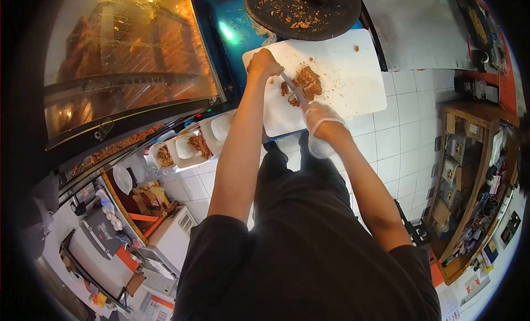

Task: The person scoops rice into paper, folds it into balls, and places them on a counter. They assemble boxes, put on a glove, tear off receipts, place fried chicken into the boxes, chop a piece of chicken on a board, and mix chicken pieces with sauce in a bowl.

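A browned, breaded piece of fried meat [309, 82], cut into parts, lies on a white cutting board [353, 67] with crumbs around it. A knife [292, 88] lies slantwise across the meat. My bare left hand [264, 63] is closed in a fist at the knife's far-left end. My right hand [321, 118], in a clear plastic glove, is at the knife's other end, beside the meat's near edge. Its fingers look closed, but whether they grip the blade or the meat is hidden.
Behind the board stands a round dark pan [303, 14] with crumbs. A lit glass display case [132, 61] is at left. Below it are white open boxes [185, 147] with fried food. A wooden shelf cabinet [469, 177] stands at right on the tiled floor [406, 114].
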Tool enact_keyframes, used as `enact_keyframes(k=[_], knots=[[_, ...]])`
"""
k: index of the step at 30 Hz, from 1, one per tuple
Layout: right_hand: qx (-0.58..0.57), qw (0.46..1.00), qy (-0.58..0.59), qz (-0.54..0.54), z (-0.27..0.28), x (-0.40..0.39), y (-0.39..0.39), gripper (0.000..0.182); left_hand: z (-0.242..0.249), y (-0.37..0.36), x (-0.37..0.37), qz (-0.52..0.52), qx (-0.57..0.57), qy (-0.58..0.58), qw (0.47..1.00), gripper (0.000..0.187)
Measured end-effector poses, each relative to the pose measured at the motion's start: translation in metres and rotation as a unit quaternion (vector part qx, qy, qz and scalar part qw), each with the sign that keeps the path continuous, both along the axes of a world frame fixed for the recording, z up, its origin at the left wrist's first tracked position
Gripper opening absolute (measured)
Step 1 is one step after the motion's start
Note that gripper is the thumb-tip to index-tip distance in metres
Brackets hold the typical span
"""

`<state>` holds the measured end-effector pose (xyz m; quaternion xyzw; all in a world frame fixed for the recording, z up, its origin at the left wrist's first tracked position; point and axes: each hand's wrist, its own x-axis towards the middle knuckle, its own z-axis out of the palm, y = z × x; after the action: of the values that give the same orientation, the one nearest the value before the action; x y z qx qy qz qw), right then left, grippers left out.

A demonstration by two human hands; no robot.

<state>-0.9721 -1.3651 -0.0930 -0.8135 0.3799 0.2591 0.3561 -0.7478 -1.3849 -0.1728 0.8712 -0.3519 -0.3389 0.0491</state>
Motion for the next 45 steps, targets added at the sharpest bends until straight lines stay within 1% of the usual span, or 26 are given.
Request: enact_keyframes(k=[2,4,6,9,12,16,20,21,22,23,24,25,26,27,28,29,30,32,33,34,36,38,40,42,44,45], knots=[[0.048,0.996,0.064,-0.048,0.039,0.000,0.016,0.038,0.008,0.011,-0.005,-0.030,0.091,0.116,0.989,0.035],[0.038,0.998,0.045,-0.014,0.012,-0.011,0.035,0.039,0.012,0.028,-0.026,-0.028,0.064,0.055,0.996,0.035],[0.014,0.977,0.083,-0.195,-0.043,-0.020,0.059,0.040,0.027,0.032,-0.041,0.019,0.014,-0.054,0.998,0.033],[-0.029,0.982,0.026,-0.184,-0.075,-0.006,0.055,0.044,0.027,0.035,-0.036,0.046,-0.019,-0.069,0.996,0.035],[-0.025,0.986,-0.029,-0.163,-0.065,0.005,0.040,0.044,0.029,0.032,-0.018,0.071,-0.041,-0.059,0.995,0.036],[-0.045,0.982,-0.002,-0.181,-0.061,-0.008,0.041,0.045,0.034,0.032,-0.039,0.038,-0.058,-0.117,0.991,0.032],[-0.046,0.992,-0.020,-0.120,-0.055,-0.019,0.021,0.049,0.052,0.041,-0.051,-0.056,-0.045,-0.069,0.995,0.022],[-0.061,0.991,-0.039,-0.114,-0.056,-0.034,0.013,0.049,0.063,0.056,-0.058,-0.071,-0.164,-0.070,0.981,0.023],[-0.082,0.993,-0.049,-0.064,-0.066,-0.051,0.003,0.049,0.039,0.068,-0.067,-0.015,-0.299,-0.066,0.952,0.021],[-0.100,0.987,-0.122,-0.006,-0.048,-0.060,-0.009,0.046,0.057,0.091,-0.075,-0.022,-0.385,-0.044,0.922,0.017],[-0.137,0.988,-0.054,-0.044,-0.025,-0.059,-0.015,0.045,0.090,0.113,-0.080,-0.044,-0.416,0.043,0.907,0.014],[-0.228,0.962,-0.098,0.110,-0.097,-0.097,-0.049,0.052,0.127,0.138,-0.087,0.031,-0.347,0.125,0.929,0.014],[-0.204,0.976,0.007,-0.072,-0.061,-0.077,-0.050,0.050,0.146,0.167,-0.092,0.009,-0.318,0.127,0.940,0.015],[-0.310,0.950,-0.041,-0.022,-0.077,-0.090,-0.062,0.043,0.155,0.197,-0.093,0.014,-0.254,0.219,0.942,0.019],[-0.303,0.951,-0.004,0.061,-0.062,-0.085,-0.075,0.050,0.145,0.233,-0.096,0.010,-0.262,0.264,0.928,0.022],[-0.340,0.936,-0.076,0.057,-0.038,-0.077,-0.070,0.047,0.126,0.269,-0.097,0.000,-0.295,0.307,0.905,0.025],[-0.415,0.895,-0.148,0.061,-0.051,-0.077,-0.075,0.043,0.126,0.304,-0.099,0.057,-0.213,0.343,0.913,0.022],[-0.401,0.894,-0.185,0.082,0.010,-0.035,-0.034,0.041,0.076,0.386,-0.119,0.193,-0.277,0.291,0.895,0.026],[-0.264,0.926,-0.267,0.039,0.028,-0.014,-0.009,0.039,0.044,0.426,-0.127,0.123,-0.321,0.160,0.925,0.028],[-0.119,0.935,-0.333,-0.001,0.043,0.007,0.020,0.037,0.064,0.454,-0.123,0.221,-0.273,0.232,0.907,0.025],[0.095,0.922,-0.374,0.015,0.039,0.049,0.083,0.037,0.098,0.491,-0.112,0.288,-0.222,0.237,0.901,0.021],[0.167,0.880,-0.414,0.163,0.064,0.105,0.172,0.037,0.092,0.524,-0.109,0.358,-0.261,0.253,0.860,0.024],[0.329,0.840,-0.428,0.056,0.047,0.149,0.273,0.045,0.083,0.561,-0.099,0.416,-0.297,0.268,0.817,0.027],[0.427,0.813,-0.395,0.003,0.011,0.190,0.360,0.061,0.078,0.593,-0.094,0.378,-0.429,0.161,0.805,0.044],[0.389,0.844,-0.362,-0.073,-0.020,0.226,0.454,0.073,0.104,0.636,-0.073,0.380,-0.375,0.139,0.834,0.057],[0.371,0.857,-0.356,-0.023,-0.050,0.236,0.488,0.075,0.100,0.657,-0.069,0.396,-0.373,0.106,0.832,0.059]])
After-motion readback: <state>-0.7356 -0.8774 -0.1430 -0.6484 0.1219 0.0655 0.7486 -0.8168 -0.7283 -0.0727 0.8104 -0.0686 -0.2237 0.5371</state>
